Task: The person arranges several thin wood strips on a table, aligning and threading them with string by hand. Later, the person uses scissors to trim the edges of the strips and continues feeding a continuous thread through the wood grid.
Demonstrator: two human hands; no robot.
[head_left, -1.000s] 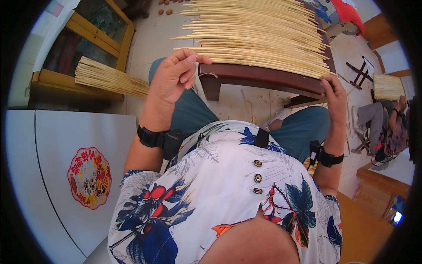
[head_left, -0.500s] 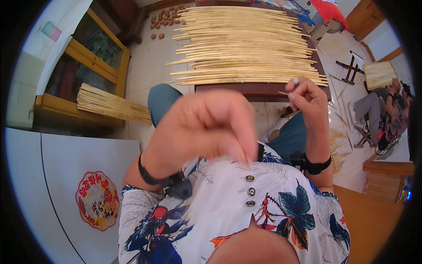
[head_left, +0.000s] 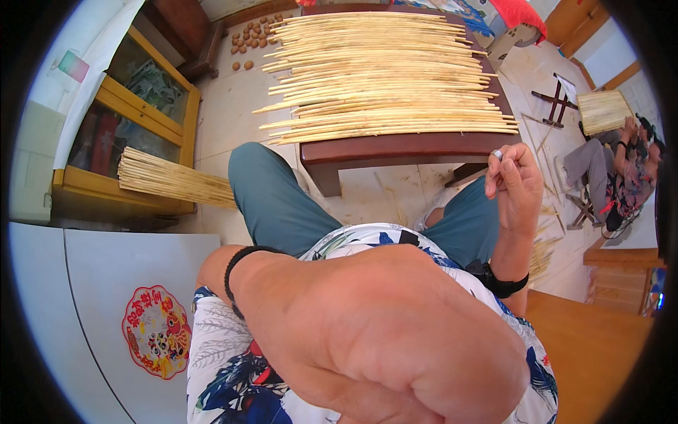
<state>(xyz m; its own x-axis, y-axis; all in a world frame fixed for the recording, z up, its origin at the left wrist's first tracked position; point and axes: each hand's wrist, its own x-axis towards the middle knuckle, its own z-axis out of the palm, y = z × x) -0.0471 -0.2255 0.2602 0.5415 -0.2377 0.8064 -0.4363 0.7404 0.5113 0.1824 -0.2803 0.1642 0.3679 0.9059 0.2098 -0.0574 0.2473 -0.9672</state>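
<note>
My left hand (head_left: 402,325) is raised close in front of my chest, very large in view. Its fingers are curled under, and anything in them is hidden. A dark band (head_left: 244,265) circles that wrist. My right hand (head_left: 519,180) is held up beyond the table's near right corner, fingers bent in and closed. On one of its fingers is a silvery ring or thimble (head_left: 497,154); whatever those fingers pinch cannot be made out. Many peeled pale stalks (head_left: 381,78) lie side by side across a dark wooden table (head_left: 402,145), the nearest thing in front of my hands.
A bundle of stalks (head_left: 173,180) leans by a glass-fronted cabinet (head_left: 106,113) on the left. Round brown objects (head_left: 251,35) lie on the floor behind. Another person (head_left: 611,166) sits at the right beside a panel of stalks (head_left: 604,112). A wooden surface (head_left: 586,346) stands close on my right.
My left hand has come up toward the camera and to the right, fingers now turned from view. My right hand moved right and slightly down; the thin pale sliver at its fingertips no longer shows.
</note>
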